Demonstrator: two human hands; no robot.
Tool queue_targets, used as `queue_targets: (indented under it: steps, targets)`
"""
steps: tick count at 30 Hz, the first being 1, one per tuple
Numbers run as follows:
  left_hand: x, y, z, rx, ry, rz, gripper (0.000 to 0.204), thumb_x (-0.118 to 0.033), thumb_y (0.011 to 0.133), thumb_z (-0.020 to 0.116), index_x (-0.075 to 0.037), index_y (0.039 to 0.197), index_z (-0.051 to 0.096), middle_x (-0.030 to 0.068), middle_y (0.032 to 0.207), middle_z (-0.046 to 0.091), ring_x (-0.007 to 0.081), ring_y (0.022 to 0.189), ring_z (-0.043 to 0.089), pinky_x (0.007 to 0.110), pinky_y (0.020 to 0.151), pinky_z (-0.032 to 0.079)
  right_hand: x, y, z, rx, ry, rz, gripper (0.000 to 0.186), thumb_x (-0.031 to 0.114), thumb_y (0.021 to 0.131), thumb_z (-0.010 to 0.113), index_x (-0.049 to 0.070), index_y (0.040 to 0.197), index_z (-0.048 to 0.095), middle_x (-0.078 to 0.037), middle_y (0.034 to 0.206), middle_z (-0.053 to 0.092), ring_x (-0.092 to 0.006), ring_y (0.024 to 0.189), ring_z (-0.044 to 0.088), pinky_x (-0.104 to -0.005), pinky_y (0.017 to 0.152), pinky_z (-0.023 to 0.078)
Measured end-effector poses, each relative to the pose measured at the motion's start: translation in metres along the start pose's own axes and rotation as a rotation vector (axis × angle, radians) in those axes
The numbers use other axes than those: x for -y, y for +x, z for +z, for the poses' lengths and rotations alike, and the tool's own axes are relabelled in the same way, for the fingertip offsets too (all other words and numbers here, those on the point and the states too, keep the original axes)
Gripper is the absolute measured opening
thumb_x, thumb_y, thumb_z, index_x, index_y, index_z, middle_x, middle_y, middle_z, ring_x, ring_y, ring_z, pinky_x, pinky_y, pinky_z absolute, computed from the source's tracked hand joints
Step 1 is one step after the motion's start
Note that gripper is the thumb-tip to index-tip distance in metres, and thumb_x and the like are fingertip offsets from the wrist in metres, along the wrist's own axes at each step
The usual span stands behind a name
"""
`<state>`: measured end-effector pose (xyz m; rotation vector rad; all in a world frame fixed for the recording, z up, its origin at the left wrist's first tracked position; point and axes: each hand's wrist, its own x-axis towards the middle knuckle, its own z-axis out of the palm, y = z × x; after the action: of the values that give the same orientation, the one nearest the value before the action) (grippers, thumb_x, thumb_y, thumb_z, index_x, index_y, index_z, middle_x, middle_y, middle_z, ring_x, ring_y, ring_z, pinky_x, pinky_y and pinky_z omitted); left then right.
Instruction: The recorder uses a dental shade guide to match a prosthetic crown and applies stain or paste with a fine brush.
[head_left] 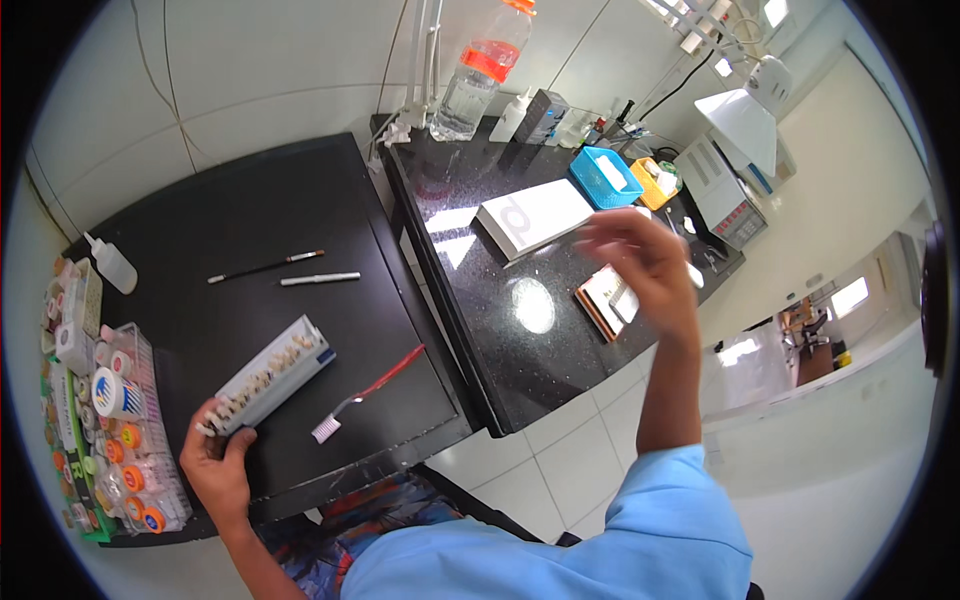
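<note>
Nearest me, the left hand comes up from below, thumb and fingers clasping the near end of a slim white tray. The tray slants over the black desk, lined lengthwise with small cream, tooth-like pieces, near a red-handled toothbrush. Farther off, I see the right hand raised, blurred, fingers loosely spread above the speckled counter, by a white box.

right hand blurry, its fingers smeared together, left hand with some fingers hidden behind the white tray, little cream bits inside too tiny to tell, far big bottle cut off on top, near blue shirt cut off below
</note>
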<state>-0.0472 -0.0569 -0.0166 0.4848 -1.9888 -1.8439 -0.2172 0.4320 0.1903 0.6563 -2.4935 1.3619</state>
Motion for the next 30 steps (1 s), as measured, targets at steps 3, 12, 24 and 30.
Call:
queue_targets:
  steps: [3, 12, 24, 30]
  targets:
    - [-0.025, 0.012, 0.030, 0.088, -0.012, -0.021, 0.055, 0.020, 0.088, 0.078, 0.006, 0.140, 0.068, 0.0110, 0.128, 0.076, 0.0191, 0.119, 0.074, 0.033, 0.104, 0.060, -0.068, -0.052, -0.083, -0.492, -0.086, 0.201, 0.021, 0.014, 0.111, 0.071, 0.000, 0.124, 0.079, -0.005, 0.103, 0.078, -0.0113, 0.088, 0.073, -0.0276, 0.080, 0.061]
    - [-0.083, 0.088, 0.176, 0.314, -0.170, 0.178, 0.053, 0.008, 0.087, 0.083, 0.006, 0.139, 0.073, 0.0143, 0.123, 0.081, 0.0221, 0.113, 0.078, 0.035, 0.102, 0.062, -0.197, -0.095, -0.124, -0.605, 0.086, 0.618, 0.035, 0.032, 0.116, 0.066, 0.001, 0.124, 0.080, 0.002, 0.093, 0.069, -0.0032, 0.074, 0.053, -0.0196, 0.063, 0.041]
    - [-0.099, 0.156, 0.339, 0.370, 0.017, 0.261, 0.048, -0.003, 0.084, 0.093, -0.001, 0.130, 0.079, 0.0128, 0.115, 0.087, 0.0191, 0.107, 0.083, 0.033, 0.098, 0.064, -0.199, -0.089, -0.096, -0.640, -0.191, 0.484, 0.041, 0.034, 0.115, 0.066, -0.003, 0.112, 0.084, 0.006, 0.080, 0.059, -0.0063, 0.074, 0.046, -0.0267, 0.067, 0.035]
    - [-0.088, 0.177, 0.365, 0.345, 0.073, 0.293, 0.048, -0.009, 0.080, 0.096, -0.001, 0.125, 0.081, 0.0157, 0.114, 0.087, 0.0228, 0.106, 0.085, 0.034, 0.095, 0.064, -0.197, -0.088, -0.098, -0.626, -0.224, 0.481, 0.038, 0.029, 0.112, 0.070, -0.006, 0.103, 0.081, 0.002, 0.081, 0.066, -0.0073, 0.078, 0.055, -0.0288, 0.071, 0.043]
